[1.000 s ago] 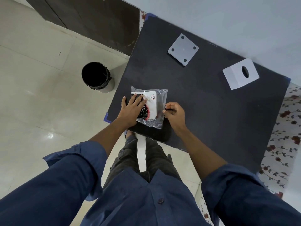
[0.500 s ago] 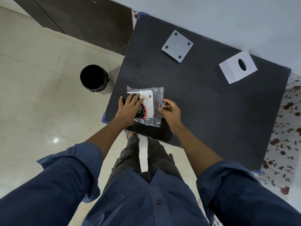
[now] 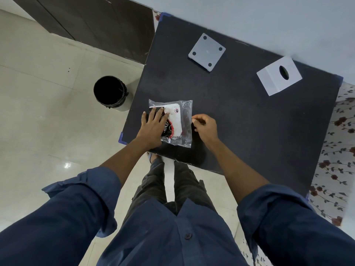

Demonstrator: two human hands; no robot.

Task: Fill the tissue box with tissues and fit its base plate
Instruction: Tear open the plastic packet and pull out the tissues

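A clear plastic pack of tissues point(image 3: 177, 121) lies flat near the front left corner of the black table point(image 3: 240, 116). My left hand point(image 3: 153, 127) presses flat on the pack's left half, fingers spread. My right hand point(image 3: 204, 126) pinches the pack's right edge between thumb and fingers. The white tissue box point(image 3: 279, 78), with an oval slot on top, stands at the far right of the table. The white square base plate point(image 3: 207, 51), with a dark pad at each corner, lies at the far middle.
A black waste bin point(image 3: 110, 92) stands on the tiled floor just left of the table. A dark cabinet point(image 3: 92, 24) runs along the far left. A flowered cloth point(image 3: 338, 160) hangs at the table's right side.
My right hand has shifted slightly outward along the pack's right edge and now pinches it. My left hand stays pressed on the pack. The camera has tilted a little.
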